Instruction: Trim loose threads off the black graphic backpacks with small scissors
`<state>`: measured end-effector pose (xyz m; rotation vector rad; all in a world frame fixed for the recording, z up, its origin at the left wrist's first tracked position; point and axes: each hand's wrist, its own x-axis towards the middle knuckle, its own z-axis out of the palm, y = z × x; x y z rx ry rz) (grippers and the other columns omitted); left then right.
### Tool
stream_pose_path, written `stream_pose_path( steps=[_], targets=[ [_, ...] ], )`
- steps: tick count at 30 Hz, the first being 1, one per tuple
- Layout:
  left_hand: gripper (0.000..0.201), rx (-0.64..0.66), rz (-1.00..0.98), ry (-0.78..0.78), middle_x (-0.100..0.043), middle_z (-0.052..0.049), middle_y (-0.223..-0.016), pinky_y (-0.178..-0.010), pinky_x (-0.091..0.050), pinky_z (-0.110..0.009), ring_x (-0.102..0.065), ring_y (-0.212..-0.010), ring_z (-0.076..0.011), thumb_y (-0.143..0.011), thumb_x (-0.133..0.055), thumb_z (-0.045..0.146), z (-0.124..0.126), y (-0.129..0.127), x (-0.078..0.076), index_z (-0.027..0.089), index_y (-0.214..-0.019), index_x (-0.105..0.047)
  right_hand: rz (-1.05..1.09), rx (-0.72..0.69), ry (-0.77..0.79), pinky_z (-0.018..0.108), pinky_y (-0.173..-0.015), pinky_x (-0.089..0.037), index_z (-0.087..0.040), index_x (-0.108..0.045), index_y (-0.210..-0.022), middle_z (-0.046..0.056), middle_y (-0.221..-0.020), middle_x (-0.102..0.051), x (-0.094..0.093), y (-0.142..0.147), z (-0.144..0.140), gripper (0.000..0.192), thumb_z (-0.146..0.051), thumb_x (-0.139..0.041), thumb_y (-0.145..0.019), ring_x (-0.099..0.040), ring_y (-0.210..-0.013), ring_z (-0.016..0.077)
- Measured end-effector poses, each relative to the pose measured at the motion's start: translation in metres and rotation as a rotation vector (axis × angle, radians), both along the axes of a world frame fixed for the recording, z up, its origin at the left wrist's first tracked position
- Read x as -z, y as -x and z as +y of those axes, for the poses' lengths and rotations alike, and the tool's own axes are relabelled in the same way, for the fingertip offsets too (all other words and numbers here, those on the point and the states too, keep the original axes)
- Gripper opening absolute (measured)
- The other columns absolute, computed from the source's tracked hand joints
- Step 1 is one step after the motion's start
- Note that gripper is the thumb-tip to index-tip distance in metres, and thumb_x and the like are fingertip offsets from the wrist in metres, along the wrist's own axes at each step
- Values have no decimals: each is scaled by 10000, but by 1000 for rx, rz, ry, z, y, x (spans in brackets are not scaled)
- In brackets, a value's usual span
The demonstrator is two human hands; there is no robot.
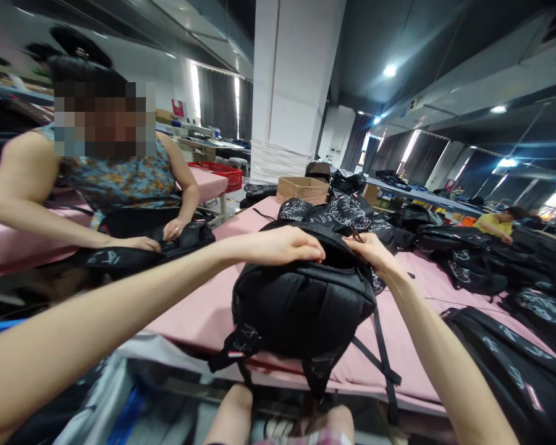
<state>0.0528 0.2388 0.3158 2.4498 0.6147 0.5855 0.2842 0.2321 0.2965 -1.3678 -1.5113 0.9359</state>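
Note:
A black backpack [301, 309] stands on the pink-covered table in front of me, its top opening facing up and its straps hanging over the near edge. My left hand [293, 245] is closed at the opening's near rim, with fingers curled over the fabric. At the right end of the opening, my right hand [370, 250] pinches the rim between thumb and fingers. A small dark, thin object [354, 234] shows by those fingertips; its kind is unclear. The inside of the backpack is mostly dark.
More black backpacks with white print [349, 212] lie behind and to the right, one close by my right forearm [509, 364]. A cardboard box [301, 190] sits at the back. At left, a co-worker [120, 179] handles another black bag. A white pillar [291, 93] rises beyond.

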Motion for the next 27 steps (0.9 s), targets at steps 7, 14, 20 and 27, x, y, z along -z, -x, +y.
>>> stream_pose_path(
  steps=[7,14,20,27],
  targets=[
    [204,-595,-439,-651,-653,-55,-833,-759,-472,-278,-609,-814,-175,-835,-554,338,-54,19,68,156,-769,-618,-65,-26,-112,239,-546,-415,-135,-652,-696,4,-594,-604,7,1,-2,376,-509,-647,-668,-560,-594,150],
    [105,-627,-389,-818,-644,-68,-892,-734,-489,-284,-604,-850,-178,-824,-583,246,-61,10,83,144,-838,-603,-619,485,-635,355,-721,-449,-200,-538,-1139,57,-918,-667,-1,-3,-36,458,-470,-589,-773,-613,-845,248],
    [121,-689,-393,-759,-652,-62,-932,-768,-480,-289,-602,-880,-175,-853,-515,199,-61,7,80,156,-843,-628,-851,295,-1164,314,-751,-406,-225,-622,-951,40,-918,-658,7,20,-80,133,-282,-597,-833,-595,-824,181],
    [172,-706,-456,-514,-630,-51,-908,-804,-463,-322,-576,-882,-179,-850,-476,226,-56,4,74,173,-755,-608,-1044,174,-1265,341,-792,-278,-253,-657,-924,-2,-890,-672,18,47,-75,103,-211,-601,-849,-550,-821,141]
  ],
)
